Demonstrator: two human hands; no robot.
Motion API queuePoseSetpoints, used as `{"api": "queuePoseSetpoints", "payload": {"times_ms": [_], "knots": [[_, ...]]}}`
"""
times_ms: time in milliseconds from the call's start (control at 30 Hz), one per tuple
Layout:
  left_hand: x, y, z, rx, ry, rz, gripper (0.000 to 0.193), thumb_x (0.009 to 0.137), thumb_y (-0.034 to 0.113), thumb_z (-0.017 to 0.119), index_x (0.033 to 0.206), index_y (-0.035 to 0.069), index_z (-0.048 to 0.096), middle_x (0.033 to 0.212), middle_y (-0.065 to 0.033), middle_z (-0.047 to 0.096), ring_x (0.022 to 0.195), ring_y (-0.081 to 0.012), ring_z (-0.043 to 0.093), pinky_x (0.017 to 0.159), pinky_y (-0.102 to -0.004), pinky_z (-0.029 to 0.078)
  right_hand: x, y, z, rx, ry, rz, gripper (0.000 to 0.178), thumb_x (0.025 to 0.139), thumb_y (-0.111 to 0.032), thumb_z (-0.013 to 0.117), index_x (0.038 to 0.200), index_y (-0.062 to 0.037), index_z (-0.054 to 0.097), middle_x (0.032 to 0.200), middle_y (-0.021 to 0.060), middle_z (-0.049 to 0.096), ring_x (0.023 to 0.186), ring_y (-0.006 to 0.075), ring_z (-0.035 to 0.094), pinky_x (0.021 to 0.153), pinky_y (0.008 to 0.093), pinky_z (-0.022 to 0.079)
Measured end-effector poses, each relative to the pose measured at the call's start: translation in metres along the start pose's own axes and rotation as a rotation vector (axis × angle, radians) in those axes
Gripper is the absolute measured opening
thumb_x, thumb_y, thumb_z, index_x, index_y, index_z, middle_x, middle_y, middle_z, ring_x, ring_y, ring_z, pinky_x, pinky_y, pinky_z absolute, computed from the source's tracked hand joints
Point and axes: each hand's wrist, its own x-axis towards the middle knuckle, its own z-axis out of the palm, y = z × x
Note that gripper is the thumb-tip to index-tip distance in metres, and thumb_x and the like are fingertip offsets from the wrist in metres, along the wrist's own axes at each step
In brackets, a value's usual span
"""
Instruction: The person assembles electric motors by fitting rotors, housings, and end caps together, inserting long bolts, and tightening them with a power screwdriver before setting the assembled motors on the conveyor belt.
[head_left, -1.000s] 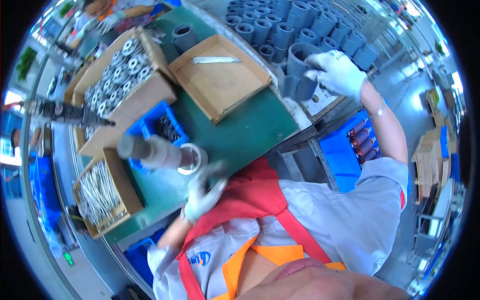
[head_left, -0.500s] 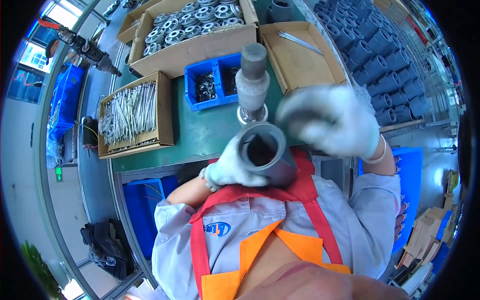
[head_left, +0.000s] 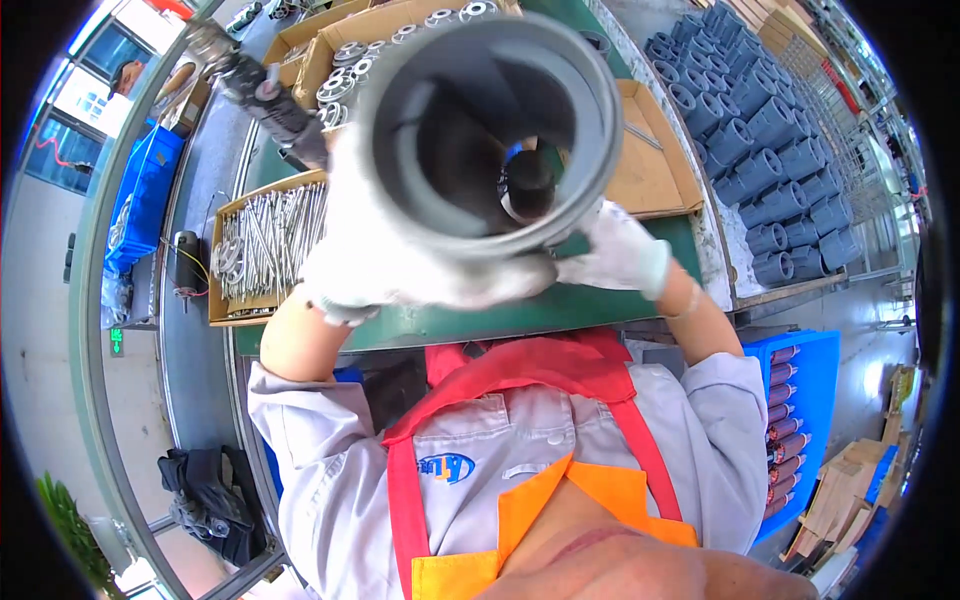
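Note:
A grey cylindrical housing, hollow with ribs inside, is raised close to the camera with its round mouth facing up. My left hand, in a white glove, is closed on the housing's left and near side. On its right is my right hand, also gloved, beside the lower rim. Its fingertips pass behind the housing, so I cannot tell whether they grip it or something hidden there. Through the bore shows the dark top of an upright post; the housing hides most of the rest of the post.
A carton of long metal rods stands left on the green bench. Behind it hangs a dark power tool. A carton of metal discs and a shallow carton lie beyond. Grey housings stand right; a blue bin holds rotors.
The housing has risen from in front of my body toward the camera and over the post, my left hand still on it. My right hand has come down and inward beside it.

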Motion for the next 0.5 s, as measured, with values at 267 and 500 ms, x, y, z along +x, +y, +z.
{"api": "queuePoseSetpoints", "payload": {"times_ms": [267,500], "knots": [[0.006,-0.056,0.013,-0.088,-0.058,-0.111,0.103,0.052,0.018,0.092,0.137,0.001,0.036,0.129,-0.0113,0.052,0.121,-0.0207,0.05,0.105,-0.0368,0.038,0.031,-0.087,-0.067,-0.361,0.213,-0.603,0.042,0.084,-0.018,0.055,0.121,0.0016,0.055,0.118,0.0215,0.061,0.112,0.0397,0.058,0.099,0.0477,0.043],[-0.004,-0.103,0.017,0.13,-0.131,-0.091,0.094,0.054,0.019,0.09,0.134,0.004,0.043,0.125,-0.0119,0.056,0.115,-0.0231,0.056,0.099,-0.0357,0.045,0.037,-0.06,-0.029,-0.336,0.188,-0.405,0.049,0.075,-0.015,0.068,0.122,-0.0081,0.058,0.113,0.0145,0.06,0.101,0.0324,0.062,0.084,0.041,0.053]]}}
